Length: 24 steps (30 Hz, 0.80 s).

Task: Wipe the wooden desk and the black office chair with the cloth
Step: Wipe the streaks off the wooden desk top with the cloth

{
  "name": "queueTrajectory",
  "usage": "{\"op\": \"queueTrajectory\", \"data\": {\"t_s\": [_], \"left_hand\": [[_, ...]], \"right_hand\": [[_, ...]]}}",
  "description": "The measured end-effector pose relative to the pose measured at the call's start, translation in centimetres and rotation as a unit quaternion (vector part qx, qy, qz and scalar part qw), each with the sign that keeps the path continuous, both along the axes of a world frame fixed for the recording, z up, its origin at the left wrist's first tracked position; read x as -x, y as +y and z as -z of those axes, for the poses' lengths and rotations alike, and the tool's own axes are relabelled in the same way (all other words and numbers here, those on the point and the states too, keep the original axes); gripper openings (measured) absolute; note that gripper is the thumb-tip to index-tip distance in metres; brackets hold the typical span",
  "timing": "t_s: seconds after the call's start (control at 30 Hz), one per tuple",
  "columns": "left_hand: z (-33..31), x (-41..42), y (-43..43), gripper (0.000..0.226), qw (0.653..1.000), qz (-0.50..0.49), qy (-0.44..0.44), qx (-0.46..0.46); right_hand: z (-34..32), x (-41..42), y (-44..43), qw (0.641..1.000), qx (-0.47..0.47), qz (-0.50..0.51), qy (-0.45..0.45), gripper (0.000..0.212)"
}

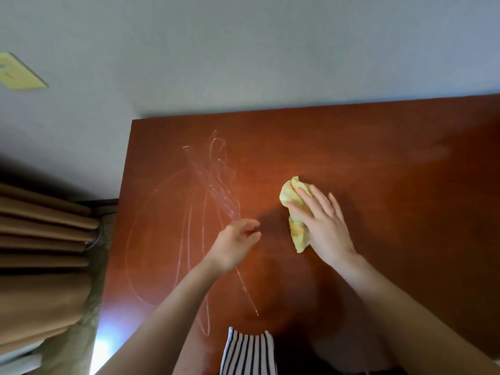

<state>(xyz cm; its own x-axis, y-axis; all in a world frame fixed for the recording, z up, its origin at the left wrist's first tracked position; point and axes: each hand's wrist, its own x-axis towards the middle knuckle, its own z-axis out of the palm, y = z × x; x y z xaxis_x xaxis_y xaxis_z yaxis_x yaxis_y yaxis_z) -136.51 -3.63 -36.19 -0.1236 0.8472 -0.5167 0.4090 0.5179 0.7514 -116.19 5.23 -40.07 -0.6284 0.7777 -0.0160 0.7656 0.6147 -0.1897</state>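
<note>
On wooden desk (378,158), right hand (324,226) pressing yellow cloth (289,194), fingers (320,198) straight, left hand (235,244) nearby, grip loose, empty

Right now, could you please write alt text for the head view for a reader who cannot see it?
The right hand presses a yellow cloth on the wooden desk; the left hand is empty beside it, near pale streaks.

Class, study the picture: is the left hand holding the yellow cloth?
No: the right hand presses the cloth onto the desk, while the left hand holds nothing.
</note>
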Motion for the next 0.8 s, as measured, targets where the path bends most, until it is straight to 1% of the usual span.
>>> {"op": "queueTrajectory", "data": {"t_s": [0.03,0.13,0.17,0.2,0.23,0.27,0.33,0.37,0.43,0.47,0.5,0.6,0.7,0.8], "left_hand": [[0.3,-0.1,0.1,0.03,1.0,0.003,0.003,0.001],[1.0,-0.2,0.2,0.032,1.0,0.024,0.015,0.002],[1.3,-0.2,0.2,0.033,0.999,0.035,0.032,-0.004],[1.6,-0.2,0.4,0.036,0.996,0.051,0.073,-0.012],[2.0,-0.2,0.6,0.041,0.987,0.077,0.136,-0.018],[2.4,-0.2,0.7,0.048,0.97,0.114,0.211,-0.025],[3.3,-0.1,1.5,0.066,0.918,0.211,0.336,-0.034],[3.7,0.0,1.8,0.076,0.887,0.262,0.378,-0.036],[4.1,0.0,2.5,0.094,0.832,0.339,0.437,-0.039],[4.3,0.1,3.0,0.101,0.815,0.361,0.452,-0.037],[4.5,0.2,3.4,0.106,0.805,0.374,0.46,-0.032],[4.9,0.5,4.7,0.116,0.794,0.389,0.466,-0.02],[5.3,0.5,5.0,0.119,0.802,0.382,0.459,-0.01],[5.3,0.3,5.1,0.12,0.81,0.379,0.448,0.002]], "right_hand": [[0.1,-0.5,0.5,1.0,0.02,-0.013,-0.007,0.068],[0.7,-1.1,1.1,0.995,0.091,-0.004,0.039,0.05],[1.0,-0.9,1.1,0.994,0.102,-0.003,0.039,0.049],[1.4,-0.4,1.1,0.993,0.116,0.0,0.021,0.056],[1.9,0.1,1.0,0.992,0.125,0.007,-0.01,0.065],[2.3,0.7,0.8,0.991,0.122,0.016,-0.044,0.072],[3.0,1.8,1.3,0.994,0.085,0.027,-0.065,0.07],[3.2,2.2,2.0,0.996,0.064,0.025,-0.058,0.066],[3.3,2.9,4.3,0.998,0.045,0.015,-0.045,0.06],[3.5,3.4,5.9,0.998,0.045,0.008,-0.043,0.058],[3.7,4.1,7.6,0.998,0.048,0.002,-0.04,0.056],[4.0,6.7,13.1,0.998,0.056,0.001,-0.008,0.05],[4.1,10.4,18.5,0.997,0.063,0.041,0.022,0.047],[4.3,14.6,20.9,0.994,0.078,0.061,0.045,0.046]]}}
